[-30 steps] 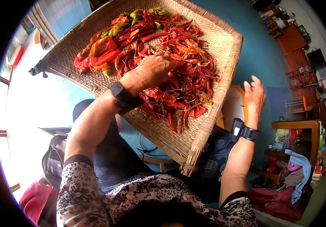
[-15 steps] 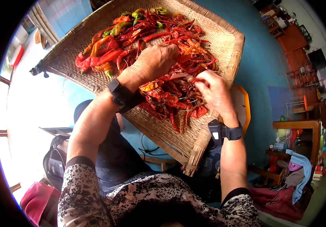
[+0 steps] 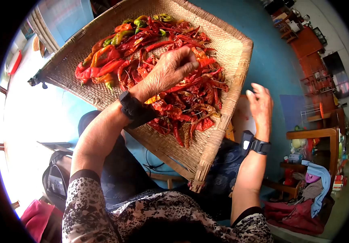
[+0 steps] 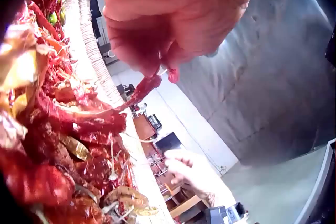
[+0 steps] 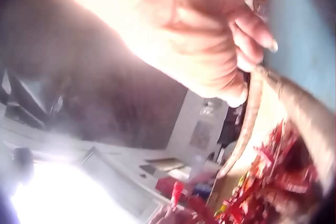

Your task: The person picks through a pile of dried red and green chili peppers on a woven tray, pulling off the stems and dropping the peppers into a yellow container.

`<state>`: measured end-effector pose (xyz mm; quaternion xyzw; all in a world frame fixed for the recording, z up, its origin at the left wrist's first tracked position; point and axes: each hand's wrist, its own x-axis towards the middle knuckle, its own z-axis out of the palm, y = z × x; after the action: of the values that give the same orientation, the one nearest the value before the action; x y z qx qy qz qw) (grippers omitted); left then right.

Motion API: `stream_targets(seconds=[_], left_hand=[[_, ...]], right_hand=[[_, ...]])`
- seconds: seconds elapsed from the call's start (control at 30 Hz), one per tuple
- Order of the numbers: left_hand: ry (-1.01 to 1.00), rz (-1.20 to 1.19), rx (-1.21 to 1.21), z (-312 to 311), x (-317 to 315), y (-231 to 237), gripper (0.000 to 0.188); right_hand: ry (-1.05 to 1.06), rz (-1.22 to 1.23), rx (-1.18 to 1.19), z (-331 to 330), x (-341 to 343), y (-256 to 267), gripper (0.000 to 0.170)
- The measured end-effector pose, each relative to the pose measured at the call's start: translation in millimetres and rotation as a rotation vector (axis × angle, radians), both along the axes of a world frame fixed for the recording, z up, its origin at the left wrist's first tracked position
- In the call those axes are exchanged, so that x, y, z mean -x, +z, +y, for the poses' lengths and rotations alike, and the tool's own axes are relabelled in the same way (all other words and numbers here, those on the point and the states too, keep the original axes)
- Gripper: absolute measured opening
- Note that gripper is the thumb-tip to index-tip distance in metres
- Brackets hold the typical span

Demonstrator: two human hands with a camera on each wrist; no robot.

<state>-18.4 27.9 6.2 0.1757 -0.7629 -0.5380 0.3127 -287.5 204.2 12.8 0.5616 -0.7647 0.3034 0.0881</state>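
My left hand (image 3: 170, 69) pinches a dried red chili (image 4: 144, 88) above a heap of chilies (image 3: 178, 107) in a woven basket (image 3: 237, 56). In the right wrist view the same chili stands up from the left fingertips. My right hand (image 3: 260, 107) is out past the basket's right rim, its fingers loosely bent and nothing visible between them. Beneath and beside it is a white container (image 3: 243, 115) with an orange edge, partly hidden by the basket. Fresher red chilies (image 3: 109, 67) and a few green ones (image 3: 119, 37) lie toward the basket's far left.
The basket tilts across the person's lap. A wooden chair (image 3: 312, 133) with cloths (image 3: 320, 186) piled on it stands to the right. On the left sit a dark bag (image 3: 57, 174) and a pink cloth (image 3: 39, 218). Blue floor (image 3: 263, 52) shows past the basket.
My right hand came in from the right to the left hand's chili half a second ago, then swung back out over the container's side. The left hand has stayed over the heap, turning slightly.
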Motion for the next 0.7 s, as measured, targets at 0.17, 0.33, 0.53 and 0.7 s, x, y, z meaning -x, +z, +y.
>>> stream_targets(seconds=[0.17,0.33,0.53,0.7], left_hand=[[-0.056,-0.029,0.027,16,5,-4,0.015],[-0.065,-0.039,0.26,28,4,-4,0.015],[0.091,-0.12,0.27,20,5,-4,0.019],[0.229,-0.205,0.515,6,14,-26,0.033]], right_hand=[[0.399,-0.832,-0.046,-33,-96,9,0.033],[0.457,-0.913,-0.034,-59,-112,10,0.022],[0.45,-1.019,-0.001,-45,-104,27,0.022],[0.409,-0.86,-0.071,-24,-76,28,0.024]])
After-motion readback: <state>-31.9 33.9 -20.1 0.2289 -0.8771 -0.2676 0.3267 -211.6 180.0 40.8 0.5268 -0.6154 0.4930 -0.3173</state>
